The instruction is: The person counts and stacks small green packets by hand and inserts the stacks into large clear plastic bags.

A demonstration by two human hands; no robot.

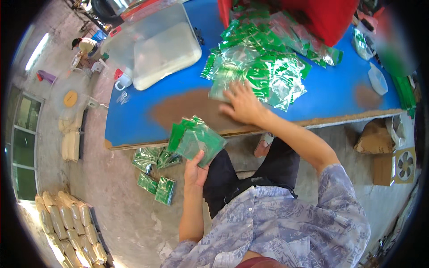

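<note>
Left hand (195,172) gripping, thumb (199,156) uppermost; right hand (246,105) stretched forward, fingers (238,88) spread.

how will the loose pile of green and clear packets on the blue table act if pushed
The pile would probably slide and spread, as its glossy packets overlap loosely. They look thin and crinkled, so likely floppy. Each seems light, since the left hand alone holds a whole batch.

Heaped loosely on table (330,91), overlapping, glossy, lying at mixed angles: green-and-clear packets (266,67). Fanned unevenly in left hand (195,172), near table's front edge: stack (201,142) of the same, mostly green.
</note>
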